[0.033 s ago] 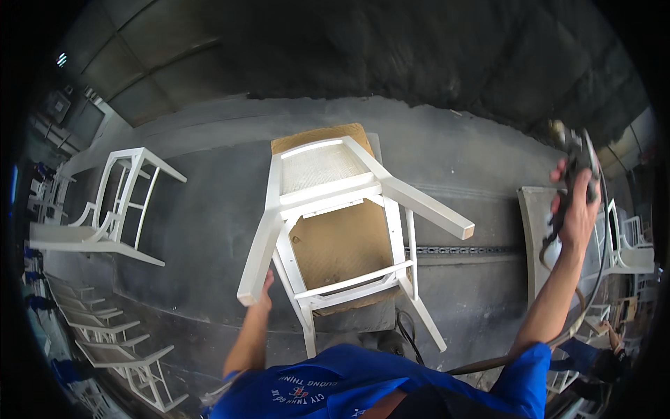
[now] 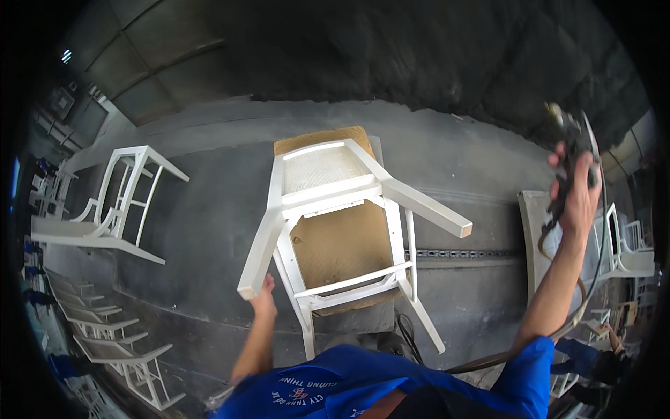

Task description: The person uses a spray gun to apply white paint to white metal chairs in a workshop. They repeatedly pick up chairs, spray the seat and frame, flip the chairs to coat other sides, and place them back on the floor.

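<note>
A white wooden chair frame (image 2: 363,184) rests tipped over on a brown board (image 2: 335,241), which shows through the open seat frame. Its woven panel (image 2: 321,167) is on the far side. Beside the end of the chair's thick left leg is my left hand (image 2: 264,302). Its visible fingers look stretched out and the leg hides part of them; whether they touch it I cannot tell. Out to the right, my right hand (image 2: 578,199) is wrapped round a dark spray gun (image 2: 574,143), raised well away from the chair. A hose (image 2: 604,230) runs down from the gun.
Another white chair (image 2: 105,227) lies on the left, with several white chairs (image 2: 125,353) lined up behind it. On the right are a pale panel (image 2: 534,237) and more white chairs (image 2: 631,258). A chain track (image 2: 460,253) crosses the floor. Another person (image 2: 590,356) is at lower right.
My left hand has shifted slightly down and right relative to the leg's end, so more of it shows. The spray gun has risen a little. The chair has not visibly moved.
</note>
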Demonstrator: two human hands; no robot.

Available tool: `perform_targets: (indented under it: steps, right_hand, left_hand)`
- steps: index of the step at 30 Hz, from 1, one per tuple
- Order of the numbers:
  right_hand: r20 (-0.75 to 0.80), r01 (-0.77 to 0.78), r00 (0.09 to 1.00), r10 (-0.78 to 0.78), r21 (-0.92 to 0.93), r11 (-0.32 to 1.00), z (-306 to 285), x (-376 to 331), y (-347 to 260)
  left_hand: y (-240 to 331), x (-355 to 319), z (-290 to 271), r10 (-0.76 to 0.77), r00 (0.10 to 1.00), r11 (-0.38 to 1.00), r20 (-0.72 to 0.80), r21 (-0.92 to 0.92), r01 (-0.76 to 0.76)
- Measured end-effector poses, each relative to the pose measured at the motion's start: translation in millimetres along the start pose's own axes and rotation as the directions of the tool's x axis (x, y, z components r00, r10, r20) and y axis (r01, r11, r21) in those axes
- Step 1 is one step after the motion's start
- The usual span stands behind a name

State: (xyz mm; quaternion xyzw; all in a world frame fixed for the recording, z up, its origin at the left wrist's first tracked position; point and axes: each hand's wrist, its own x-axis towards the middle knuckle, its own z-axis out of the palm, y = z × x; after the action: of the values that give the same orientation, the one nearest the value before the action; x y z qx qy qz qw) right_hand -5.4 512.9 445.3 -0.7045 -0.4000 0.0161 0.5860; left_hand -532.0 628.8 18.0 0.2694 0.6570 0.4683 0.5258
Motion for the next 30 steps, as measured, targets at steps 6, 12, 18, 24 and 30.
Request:
perform_targets:
  steps: [6,12,18,24,30]
  right_hand:
    - [0.065,0.247,0.962,-0.267,0.219,0.944,81.9,67.9,-68.5]
    - [0.314,0.19,0.905,-0.287,0.305,0.933,171.5,55.9,-93.0]
    - [0.526,0.437,0.763,-0.376,0.007,0.899,295.2,12.0,-39.7]
    - [0.797,0.504,0.581,-0.165,-0.193,0.842,405.8,-26.2,70.3]
    - [0.832,0.483,0.552,-0.053,-0.267,0.834,476.2,-70.1,150.5]
  left_hand:
    - [-20.7,-185.6,40.6,0.466,0.818,0.837,0.337,0.133,-0.532]
    - [-54.0,-288.9,123.8,0.152,0.059,0.927,0.987,-0.122,-0.355]
    - [-67.4,-261.0,71.4,-0.1,0.068,0.988,0.993,0.091,0.127]
    - [25.6,-213.5,-14.2,0.21,0.275,0.974,0.938,-0.226,0.025]
    - [59.9,-202.1,-9.8,0.136,0.28,0.985,0.95,-0.099,-0.144]
